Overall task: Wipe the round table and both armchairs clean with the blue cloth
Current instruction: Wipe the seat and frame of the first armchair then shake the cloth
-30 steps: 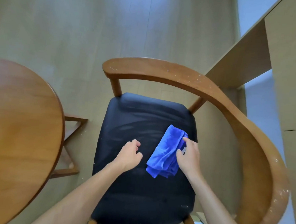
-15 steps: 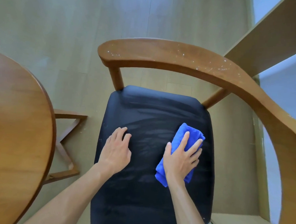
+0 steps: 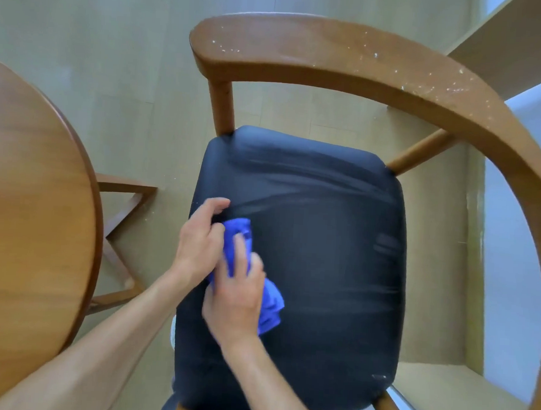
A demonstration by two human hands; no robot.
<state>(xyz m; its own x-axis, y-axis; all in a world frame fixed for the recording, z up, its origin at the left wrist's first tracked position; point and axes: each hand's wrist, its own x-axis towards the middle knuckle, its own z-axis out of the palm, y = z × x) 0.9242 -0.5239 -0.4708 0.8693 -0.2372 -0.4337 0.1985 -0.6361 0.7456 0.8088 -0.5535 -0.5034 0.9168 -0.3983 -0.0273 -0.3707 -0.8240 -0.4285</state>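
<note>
Both our hands meet at the seat's [image 3: 324, 239] left side: right hand [image 3: 236, 300] presses the cloth [image 3: 271, 308] flat, left hand [image 3: 198, 241] pinches its far end.

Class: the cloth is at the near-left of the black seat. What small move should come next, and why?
Probably lift the blue cloth to the wooden armrest. Pale specks dot that rail, while the black seat already shows wipe streaks. Both the right hand and left hand are on the cloth.
</note>
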